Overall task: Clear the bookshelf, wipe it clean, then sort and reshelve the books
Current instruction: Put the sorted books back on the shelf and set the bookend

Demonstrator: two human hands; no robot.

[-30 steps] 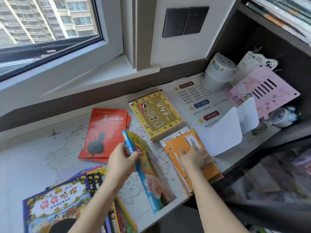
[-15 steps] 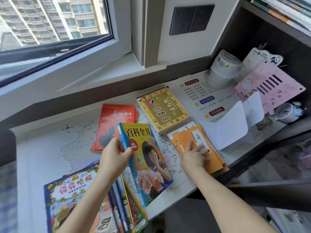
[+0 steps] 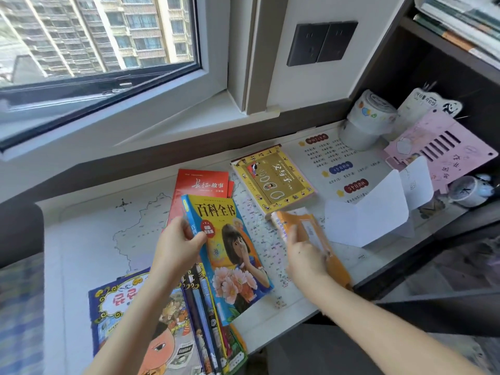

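Near the worktop's (image 3: 81, 253) front edge, left grip (image 3: 178, 247) pinches the blue encyclopedia (image 3: 235, 255) by its spine, right grip (image 3: 305, 258) clamps the orange booklets (image 3: 305, 226), so I'd group matching sizes and square edges before reshelving.

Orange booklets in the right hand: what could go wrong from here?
1. The orange booklets look like a loose bundle, and the right hand grips them close to the front edge of the desk; one may slip out and fall.
2. The left hand pinches the encyclopedia only near its top left corner, so it could swing into the book stack.
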